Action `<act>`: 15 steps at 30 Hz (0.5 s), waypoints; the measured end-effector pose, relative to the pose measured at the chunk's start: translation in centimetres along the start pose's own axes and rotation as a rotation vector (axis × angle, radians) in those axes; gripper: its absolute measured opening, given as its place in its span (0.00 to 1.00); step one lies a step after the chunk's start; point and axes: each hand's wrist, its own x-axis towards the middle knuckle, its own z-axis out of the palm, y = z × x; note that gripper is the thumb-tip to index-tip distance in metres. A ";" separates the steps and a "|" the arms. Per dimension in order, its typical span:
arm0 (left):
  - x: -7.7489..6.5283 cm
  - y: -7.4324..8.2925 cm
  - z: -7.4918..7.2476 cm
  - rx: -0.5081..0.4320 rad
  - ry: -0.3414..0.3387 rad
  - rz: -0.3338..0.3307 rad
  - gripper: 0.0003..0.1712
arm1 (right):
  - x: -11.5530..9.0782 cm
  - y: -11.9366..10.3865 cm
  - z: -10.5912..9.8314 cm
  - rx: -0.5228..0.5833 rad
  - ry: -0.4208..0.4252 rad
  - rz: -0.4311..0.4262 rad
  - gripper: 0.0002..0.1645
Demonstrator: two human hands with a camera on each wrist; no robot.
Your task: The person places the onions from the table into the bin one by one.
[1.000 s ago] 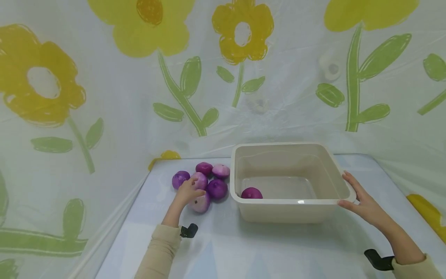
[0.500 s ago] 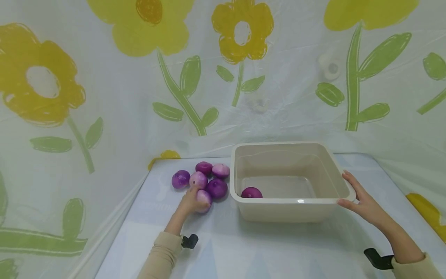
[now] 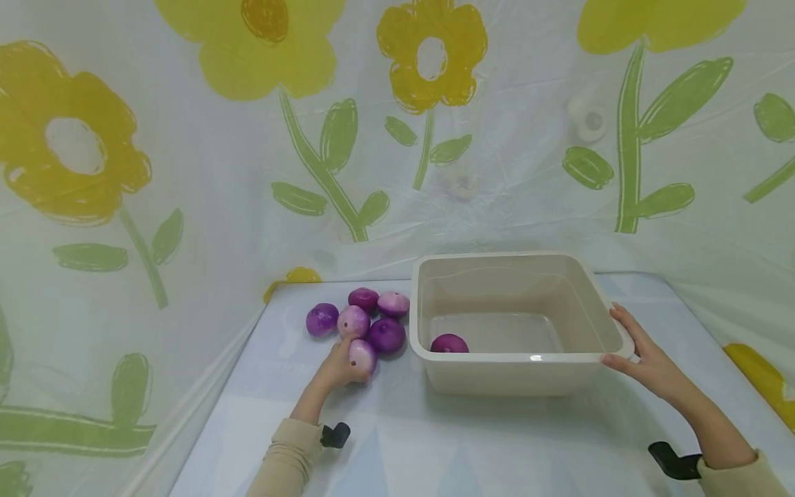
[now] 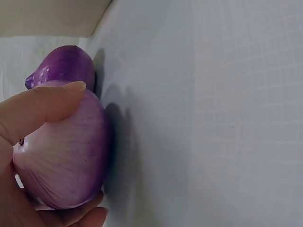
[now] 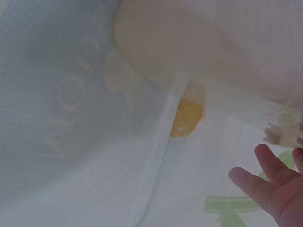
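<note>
In the head view my left hand (image 3: 341, 364) grips a pale purple onion (image 3: 363, 357) at the near end of a small group. Close up in the left wrist view, the thumb lies across this onion (image 4: 61, 151) and fingers curl beneath it; a darker onion (image 4: 66, 64) sits just beyond. My right hand (image 3: 652, 366) rests at the right end of a beige basin (image 3: 509, 376), thumb and a finger spread along its rim. Fairly straight fingers (image 5: 253, 187) show beside the basin in the right wrist view. Inside the basin, at its left, lies one purple onion (image 3: 450, 343).
Several more onions crowd left of the basin: a purple one (image 3: 322, 319), a pale one (image 3: 354, 322), a dark one (image 3: 387, 336) and others behind. The light tablecloth (image 3: 410, 442) reaches back to a flower-printed curtain (image 3: 509, 172).
My left hand has come down and nearer to the front onion and taken hold of it. That onion has turned and shifted slightly right. My right hand and the basin stay put.
</note>
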 end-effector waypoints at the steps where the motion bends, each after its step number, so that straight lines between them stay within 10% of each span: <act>1: 0.0 0.0 0.0 -0.001 0.001 0.002 0.59 | 0.0 0.0 0.0 -0.002 0.001 0.001 0.51; 15: 0.3 0.5 -0.9 -0.111 0.035 0.100 0.59 | 0.1 0.5 0.0 -0.006 0.003 -0.004 0.51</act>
